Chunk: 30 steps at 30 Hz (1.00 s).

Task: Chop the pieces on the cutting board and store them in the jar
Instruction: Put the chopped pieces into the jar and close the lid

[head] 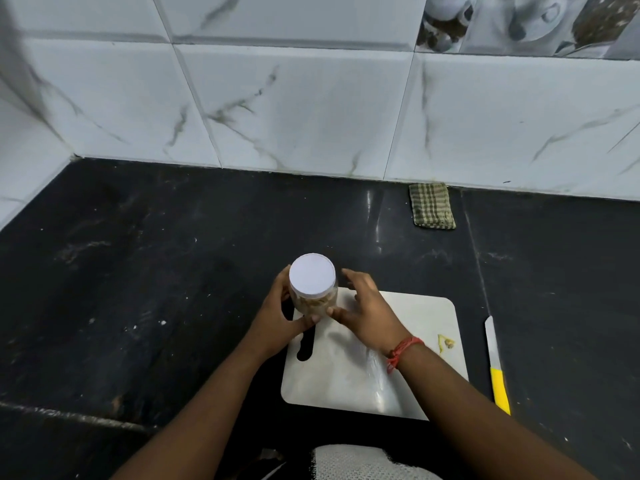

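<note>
Jar (313,299), clear-walled with a white lid (312,273) seated on top, stands at the middle of the frame on the upper left corner of the white cutting board (346,372), and pale chopped pieces show through its side. The left hand (277,317) wraps the jar from the left, its grip curled round the wall with the thumb across the near side. The right hand (367,306) sits just beside the jar on the right with fingers spread and only loosely bent; its thumb tip seems to touch the jar's lower wall, but it has no real hold on anything. A small yellowish scrap (446,343) lies near the board's right edge, and the knife (496,365), white blade and yellow handle, rests on the dark table (138,271) at the right of the frame, apart from both hands. A checked cloth (432,206) lies against the tiled wall at the upper right. Judging by the bare board and the capped jar, chopping and filling look done, and the storing step is at its close. The next move probably calls for making sure the lid is snug, then setting the jar aside off the board while the left hand keeps it upright.
</note>
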Each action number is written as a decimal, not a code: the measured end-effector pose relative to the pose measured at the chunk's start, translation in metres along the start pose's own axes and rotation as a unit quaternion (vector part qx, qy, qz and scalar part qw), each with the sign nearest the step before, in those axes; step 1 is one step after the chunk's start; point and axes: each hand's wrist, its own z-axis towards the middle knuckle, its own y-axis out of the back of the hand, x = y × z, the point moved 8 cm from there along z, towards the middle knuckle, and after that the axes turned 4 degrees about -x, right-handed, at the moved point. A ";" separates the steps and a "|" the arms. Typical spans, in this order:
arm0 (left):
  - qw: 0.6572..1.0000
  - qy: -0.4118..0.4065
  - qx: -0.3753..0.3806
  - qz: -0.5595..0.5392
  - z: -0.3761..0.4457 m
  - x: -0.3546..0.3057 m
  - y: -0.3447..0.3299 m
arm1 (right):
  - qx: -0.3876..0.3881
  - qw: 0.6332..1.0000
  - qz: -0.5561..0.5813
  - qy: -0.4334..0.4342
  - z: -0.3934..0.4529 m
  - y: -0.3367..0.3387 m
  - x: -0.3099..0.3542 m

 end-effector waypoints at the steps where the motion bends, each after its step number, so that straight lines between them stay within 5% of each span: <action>1: 1.000 -0.001 -0.003 -0.005 -0.001 0.000 0.001 | 0.000 1.000 0.004 0.002 -0.001 -0.002 -0.001; 30: 1.000 -0.008 0.000 -0.021 0.104 -0.036 0.005 | -0.069 0.997 0.028 -0.036 0.104 0.010 0.011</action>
